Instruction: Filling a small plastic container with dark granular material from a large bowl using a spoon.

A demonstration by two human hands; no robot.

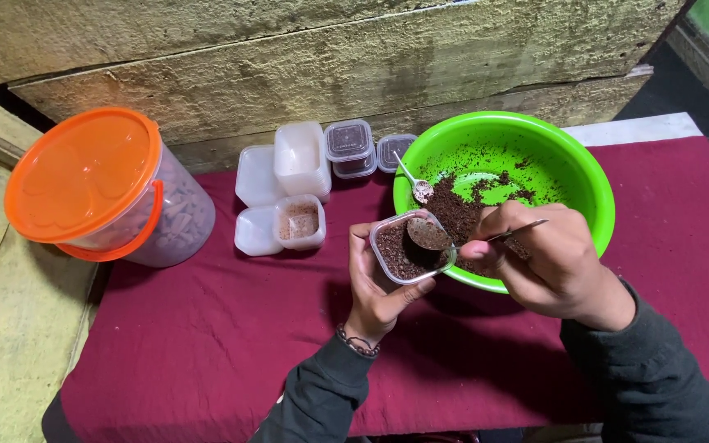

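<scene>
Left hand point(377, 291) holds cup point(410, 246) of brown crumbs point(395, 250).

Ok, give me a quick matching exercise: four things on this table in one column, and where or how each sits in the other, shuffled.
Things:
1. small clear tub
2. metal spoon
3. green bowl
4. orange-lidded bucket

States:
A. far left of the red cloth, lid on
B. held in the left hand, brown crumbs inside
C. holds loose brown crumbs and a second spoon
D. in the right hand, over the tub

Pairs: 1-B, 2-D, 3-C, 4-A
</scene>
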